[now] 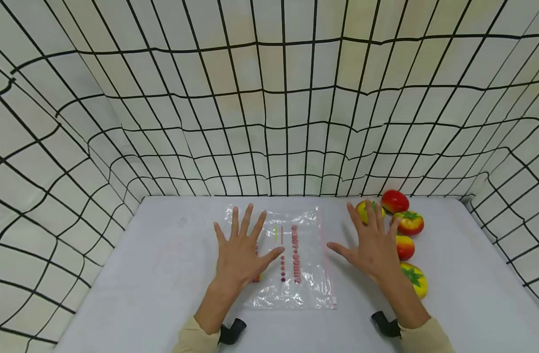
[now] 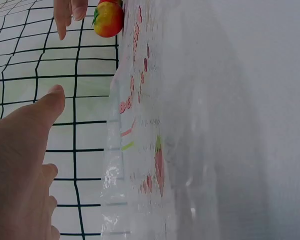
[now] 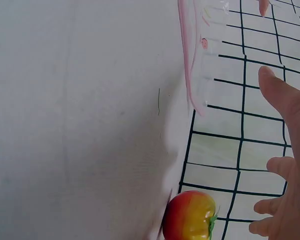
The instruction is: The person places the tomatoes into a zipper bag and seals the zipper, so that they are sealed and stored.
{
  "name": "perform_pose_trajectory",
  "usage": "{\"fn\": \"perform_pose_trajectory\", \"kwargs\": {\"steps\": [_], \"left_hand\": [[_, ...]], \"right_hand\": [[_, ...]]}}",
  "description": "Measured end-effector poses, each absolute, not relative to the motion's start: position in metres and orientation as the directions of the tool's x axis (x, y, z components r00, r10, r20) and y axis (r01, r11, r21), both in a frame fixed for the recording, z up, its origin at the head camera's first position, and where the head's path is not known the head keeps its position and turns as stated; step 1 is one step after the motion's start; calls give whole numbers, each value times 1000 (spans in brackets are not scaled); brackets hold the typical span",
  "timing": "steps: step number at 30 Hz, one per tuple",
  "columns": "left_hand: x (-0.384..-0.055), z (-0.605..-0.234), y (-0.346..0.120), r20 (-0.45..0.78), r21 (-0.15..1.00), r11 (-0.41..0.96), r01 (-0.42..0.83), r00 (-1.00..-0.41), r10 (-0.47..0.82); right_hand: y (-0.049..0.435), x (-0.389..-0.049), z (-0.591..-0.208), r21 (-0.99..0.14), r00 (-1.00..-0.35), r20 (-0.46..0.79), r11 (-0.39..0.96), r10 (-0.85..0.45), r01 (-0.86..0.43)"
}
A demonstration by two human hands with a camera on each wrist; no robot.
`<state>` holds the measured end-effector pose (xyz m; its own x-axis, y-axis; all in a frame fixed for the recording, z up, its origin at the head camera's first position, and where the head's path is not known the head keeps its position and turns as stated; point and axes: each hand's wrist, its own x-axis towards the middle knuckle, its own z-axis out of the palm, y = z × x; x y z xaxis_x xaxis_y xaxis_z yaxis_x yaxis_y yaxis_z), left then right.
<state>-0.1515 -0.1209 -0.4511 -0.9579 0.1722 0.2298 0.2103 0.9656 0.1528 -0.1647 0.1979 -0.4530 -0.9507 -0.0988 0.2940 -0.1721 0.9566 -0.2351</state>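
Note:
A clear zip bag (image 1: 311,267) with red and green print lies flat on the white table, its pink zip edge toward the right. My left hand (image 1: 238,257) is held over the bag's left part, palm down, fingers spread, holding nothing. To the right of the bag my right hand (image 1: 375,252) is spread the same way and likewise holds nothing. Beside and partly behind it sit several red and yellow tomato-like fruits with green leafy tops, among them a red one (image 1: 395,201) and a yellow one (image 1: 414,279). One such fruit (image 3: 189,215) shows low in the right wrist view.
White walls covered by a black grid net (image 1: 287,108) rise behind the table (image 1: 163,264) and at both sides. A black curved piece (image 1: 234,331) shows at the left wrist, and a similar black piece (image 1: 385,323) at the right wrist.

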Motion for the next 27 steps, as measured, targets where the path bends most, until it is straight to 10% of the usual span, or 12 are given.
{"fn": "perform_pose_trajectory", "kwargs": {"steps": [27], "left_hand": [[-136,-461,-96,113,357,902,242,-970,215]], "right_hand": [[181,-157,-457,-626,-991,-60,778,-117,-54]]}}
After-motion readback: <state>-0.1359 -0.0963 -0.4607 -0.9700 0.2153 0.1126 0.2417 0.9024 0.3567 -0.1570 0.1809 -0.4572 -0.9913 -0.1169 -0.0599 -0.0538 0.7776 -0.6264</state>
